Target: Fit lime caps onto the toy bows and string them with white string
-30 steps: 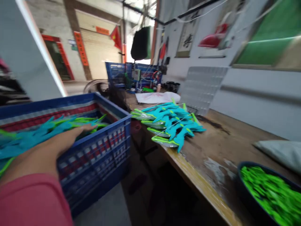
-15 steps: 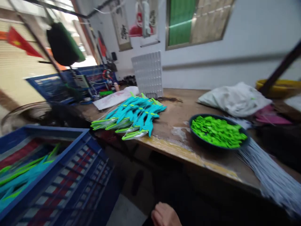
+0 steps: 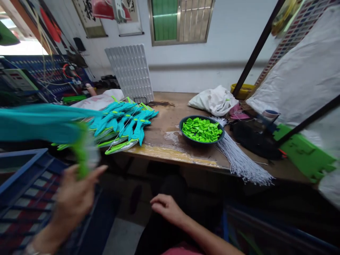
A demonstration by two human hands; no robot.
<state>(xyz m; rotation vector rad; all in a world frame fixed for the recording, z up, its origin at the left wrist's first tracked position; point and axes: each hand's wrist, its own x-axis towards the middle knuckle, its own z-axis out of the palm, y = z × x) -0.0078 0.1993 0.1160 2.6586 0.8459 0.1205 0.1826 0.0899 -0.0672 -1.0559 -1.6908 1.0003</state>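
My left hand (image 3: 74, 194) is raised over the blue crate at the left, its fingers closed on the green end of a teal and green plastic toy bow (image 3: 45, 124). Motion smears that bow, and its far end runs out of the left edge. Behind it, several similar toy bows (image 3: 124, 120) lie in an overlapping row on the table, some with a thin white string stretched across. My right hand (image 3: 167, 209) rests on my dark-clad leg below the table edge, fingers curled in, with nothing seen in it.
A dark bowl (image 3: 183, 132) of bright green plastic pieces stands on the wooden table (image 3: 162, 152). Beside it, a bundle of white cords (image 3: 241, 159) hangs over the edge. White sacks (image 3: 212, 101) lie behind. The blue crate (image 3: 23, 170) is at lower left; a dark slanting pole (image 3: 255, 53) rises right.
The view has swung right. My left hand, earlier in the crate among the toy bows, now holds one up in front of the table. My right hand has come into view on my leg.
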